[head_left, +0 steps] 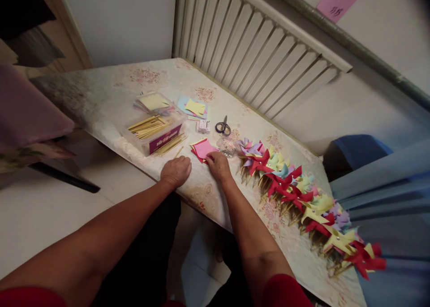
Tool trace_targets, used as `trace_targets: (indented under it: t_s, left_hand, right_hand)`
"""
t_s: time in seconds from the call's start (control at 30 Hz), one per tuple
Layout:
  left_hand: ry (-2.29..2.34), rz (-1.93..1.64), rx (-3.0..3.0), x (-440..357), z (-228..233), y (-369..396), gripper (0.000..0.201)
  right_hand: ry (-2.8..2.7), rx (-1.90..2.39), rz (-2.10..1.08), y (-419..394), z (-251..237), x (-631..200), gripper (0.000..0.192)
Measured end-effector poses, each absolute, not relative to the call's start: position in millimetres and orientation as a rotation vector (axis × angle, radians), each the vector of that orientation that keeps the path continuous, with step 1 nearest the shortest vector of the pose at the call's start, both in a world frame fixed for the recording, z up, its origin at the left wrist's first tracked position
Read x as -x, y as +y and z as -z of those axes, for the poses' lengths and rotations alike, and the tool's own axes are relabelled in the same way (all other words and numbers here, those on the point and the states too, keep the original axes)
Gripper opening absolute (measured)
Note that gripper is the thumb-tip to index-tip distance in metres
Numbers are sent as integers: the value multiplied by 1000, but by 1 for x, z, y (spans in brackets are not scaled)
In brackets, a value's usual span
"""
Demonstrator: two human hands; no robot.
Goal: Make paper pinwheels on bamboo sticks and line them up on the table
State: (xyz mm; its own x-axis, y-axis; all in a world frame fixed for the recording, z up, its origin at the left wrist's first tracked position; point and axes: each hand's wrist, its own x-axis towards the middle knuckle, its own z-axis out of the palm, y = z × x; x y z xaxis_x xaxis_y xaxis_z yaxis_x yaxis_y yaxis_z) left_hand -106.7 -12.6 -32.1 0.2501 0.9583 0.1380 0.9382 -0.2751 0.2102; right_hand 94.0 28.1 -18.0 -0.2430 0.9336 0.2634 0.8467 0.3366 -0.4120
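1. The left hand [175, 171] is resting on the near edge of the table [110, 96], at about 6 o'clock on the tabletop. Its fingers are curled in loosely and are holding nothing.
2. The right hand [218, 165] is lying just beside it, at its 3 o'clock. Its fingertips are pressing down on the small stack of cut paper squares [202, 149], pink on top. I cannot tell if the fingers are pinching a sheet or only touching it.
3. A loose wooden stick [178, 152] is lying just past the left hand, at 12 o'clock from it.
4. It looks like the step of picking the top pink square. The next move is calling for a soft pinch, so only one sheet is coming up.
5. A long row of finished paper pinwheels [295, 195] is running from 1 o'clock of the right hand out to 4 o'clock.
6. Farther away, at 11 o'clock, a clear box of sticks [152, 130] is sitting well apart from the hands.
7. Scissors [223, 127] are lying at 12 o'clock, past the squares.
8. More colored paper [194, 108] is waiting at the far side, near the radiator [255, 51].
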Motion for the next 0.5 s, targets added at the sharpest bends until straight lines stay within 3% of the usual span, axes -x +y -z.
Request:
trace_targets:
  t_s: [0.5]
  left_hand:
    - [1843, -351, -2410, 107, 30, -13, 36]
  right_hand:
    - [-2109, 1669, -261, 31, 18, -85, 17]
